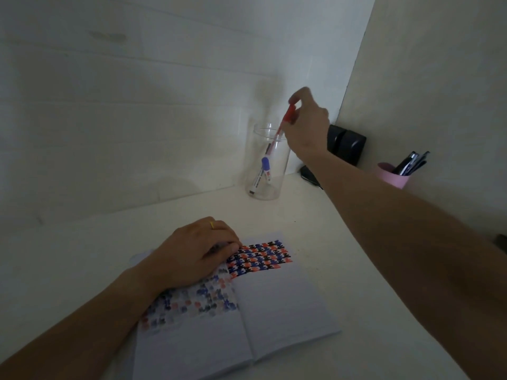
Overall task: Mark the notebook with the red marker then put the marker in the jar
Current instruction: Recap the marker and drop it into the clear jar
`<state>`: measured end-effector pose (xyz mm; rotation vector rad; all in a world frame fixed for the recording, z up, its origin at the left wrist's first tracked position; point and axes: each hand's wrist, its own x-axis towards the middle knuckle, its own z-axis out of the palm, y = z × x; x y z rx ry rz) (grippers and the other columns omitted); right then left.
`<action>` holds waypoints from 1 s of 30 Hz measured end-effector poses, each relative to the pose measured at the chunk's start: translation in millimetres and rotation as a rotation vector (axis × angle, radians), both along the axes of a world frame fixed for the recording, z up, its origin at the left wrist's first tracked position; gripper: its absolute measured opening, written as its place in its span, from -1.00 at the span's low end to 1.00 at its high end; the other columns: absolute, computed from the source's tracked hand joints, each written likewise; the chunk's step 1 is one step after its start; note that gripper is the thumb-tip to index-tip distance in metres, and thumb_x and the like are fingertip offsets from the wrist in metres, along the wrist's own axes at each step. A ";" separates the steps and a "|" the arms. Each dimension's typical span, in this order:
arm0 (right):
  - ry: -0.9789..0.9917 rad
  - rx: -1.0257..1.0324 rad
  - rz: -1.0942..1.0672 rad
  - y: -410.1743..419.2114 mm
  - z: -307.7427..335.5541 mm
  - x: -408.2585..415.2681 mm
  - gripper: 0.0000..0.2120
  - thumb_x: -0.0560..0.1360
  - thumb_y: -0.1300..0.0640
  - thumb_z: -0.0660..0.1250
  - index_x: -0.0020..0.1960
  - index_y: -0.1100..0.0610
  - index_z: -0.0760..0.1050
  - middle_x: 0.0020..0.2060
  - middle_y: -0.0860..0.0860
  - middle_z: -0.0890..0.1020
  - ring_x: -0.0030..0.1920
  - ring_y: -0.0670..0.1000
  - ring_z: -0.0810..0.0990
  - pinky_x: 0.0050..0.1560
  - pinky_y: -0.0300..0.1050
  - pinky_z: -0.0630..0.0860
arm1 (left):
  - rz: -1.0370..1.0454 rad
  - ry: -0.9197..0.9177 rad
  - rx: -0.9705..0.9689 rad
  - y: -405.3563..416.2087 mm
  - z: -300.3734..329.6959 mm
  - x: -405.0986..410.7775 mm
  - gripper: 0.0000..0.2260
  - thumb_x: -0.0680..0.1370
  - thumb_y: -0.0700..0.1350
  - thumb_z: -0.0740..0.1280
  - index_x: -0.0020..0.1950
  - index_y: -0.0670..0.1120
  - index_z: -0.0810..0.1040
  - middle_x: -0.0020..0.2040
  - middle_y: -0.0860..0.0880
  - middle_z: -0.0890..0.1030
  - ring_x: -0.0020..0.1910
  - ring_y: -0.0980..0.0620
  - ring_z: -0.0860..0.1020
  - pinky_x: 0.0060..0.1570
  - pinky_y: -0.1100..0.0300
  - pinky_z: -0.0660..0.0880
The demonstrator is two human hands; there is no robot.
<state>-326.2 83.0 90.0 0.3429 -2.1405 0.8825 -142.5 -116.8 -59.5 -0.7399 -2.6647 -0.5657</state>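
An open notebook [277, 303] lies on the white desk, its upper part covered with rows of red, blue and black marks. My left hand [197, 253], with a ring on one finger, rests flat on the left page. My right hand [307, 124] is raised over a clear jar [267, 163] by the back wall and pinches the red cap end of the red marker [285, 122]. The marker slants down, its lower end inside the jar's mouth. A blue-capped marker [263, 171] stands inside the jar.
A pink cup [392, 176] with dark pens stands at the right by the side wall. A black box-like object [347, 145] sits in the corner behind my right hand, and a small dark item [308, 172] lies beside the jar. Walls close off the back and right.
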 end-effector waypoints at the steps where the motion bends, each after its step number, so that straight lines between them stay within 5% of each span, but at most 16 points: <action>1: -0.036 0.052 -0.013 -1.2 -3.1 -2.7 -0.74 0.47 0.36 0.37 0.10 0.11 0.50 -0.16 0.10 0.70 -0.17 0.08 0.69 -0.12 0.04 0.67 | 0.000 0.001 -0.002 -0.1 0.0 0.0 -0.69 0.65 0.16 0.10 0.16 0.14 0.60 0.10 0.23 0.61 0.05 0.24 0.51 0.03 0.20 0.51; 5: -0.092 0.193 -0.074 -4.3 -4.8 -8.6 -0.80 0.50 0.31 0.35 0.04 0.14 0.67 -0.04 0.05 0.74 -0.01 0.07 0.68 0.05 -0.13 0.58 | -0.005 0.006 -0.003 0.1 -0.5 -0.5 -0.70 0.64 0.15 0.12 0.16 0.13 0.61 0.10 0.22 0.61 0.05 0.23 0.51 0.03 0.19 0.52; 13: -0.125 0.243 -0.081 -4.9 2.4 1.0 -0.77 0.54 0.29 0.28 0.01 0.19 0.72 -0.04 0.07 0.77 0.01 0.05 0.68 -0.09 -0.26 0.38 | -0.007 -0.003 -0.011 0.2 1.5 2.0 -0.72 0.65 0.12 0.13 0.16 0.12 0.61 0.10 0.21 0.61 0.05 0.22 0.51 0.04 0.18 0.51; 20: -0.042 0.143 0.063 13.1 -21.0 74.9 -0.84 0.53 0.12 0.35 0.02 0.07 0.70 -0.09 -0.06 0.76 -0.17 -0.12 0.67 -0.02 -0.24 0.59 | -0.011 -0.015 0.008 1.7 7.8 6.8 -0.69 0.63 0.12 0.15 0.16 0.07 0.63 0.09 0.16 0.64 0.04 0.19 0.53 0.06 0.15 0.52; 27: -0.384 0.277 0.165 51.5 -119.9 161.5 -0.79 0.58 0.03 0.32 0.17 0.00 0.63 0.07 -0.07 0.66 0.01 -0.09 0.61 0.11 -0.02 0.59 | -0.004 -0.025 0.001 4.2 14.5 12.6 -0.69 0.62 0.13 0.15 0.17 0.08 0.63 0.16 0.15 0.61 0.12 0.17 0.52 0.11 0.10 0.52; 30: -0.448 0.351 0.162 56.3 -139.8 172.4 -0.75 0.60 -0.02 0.28 0.22 -0.02 0.59 0.18 -0.05 0.61 0.16 -0.04 0.56 0.22 -0.13 0.48 | 0.013 -0.021 -0.006 5.1 14.6 17.0 -0.70 0.62 0.11 0.13 0.18 0.10 0.61 0.18 0.17 0.59 0.15 0.19 0.49 0.12 0.12 0.51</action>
